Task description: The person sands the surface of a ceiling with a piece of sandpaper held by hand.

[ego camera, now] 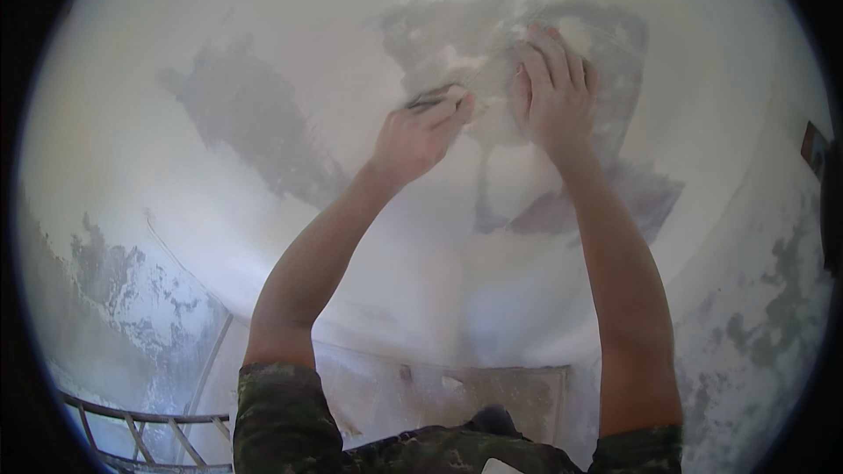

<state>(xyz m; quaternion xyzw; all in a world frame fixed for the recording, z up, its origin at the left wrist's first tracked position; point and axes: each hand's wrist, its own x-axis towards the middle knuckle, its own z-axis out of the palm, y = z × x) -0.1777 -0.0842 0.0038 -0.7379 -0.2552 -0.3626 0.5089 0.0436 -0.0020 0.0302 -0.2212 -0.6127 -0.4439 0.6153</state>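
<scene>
A pale plastered wall (421, 276) with grey bare patches fills the middle of the view. Against it, my left hand (421, 135) grips a small flat object (435, 97) with a dark edge, which looks like a scraper; its exact kind is hard to tell. Up and to the right, my right hand (556, 82) lies against the wall over a large grey patch (619, 79), fingers pointing up and slightly bent. Whether something is under its palm is hidden. Another grey patch (257, 118) shows left of my hands.
A ladder (151, 418) lies at the lower left. Side walls with peeling, stained paint (158, 296) stand left and right. A framed brownish panel (514, 395) is low in the middle, and a dark object (833, 197) is at the right rim.
</scene>
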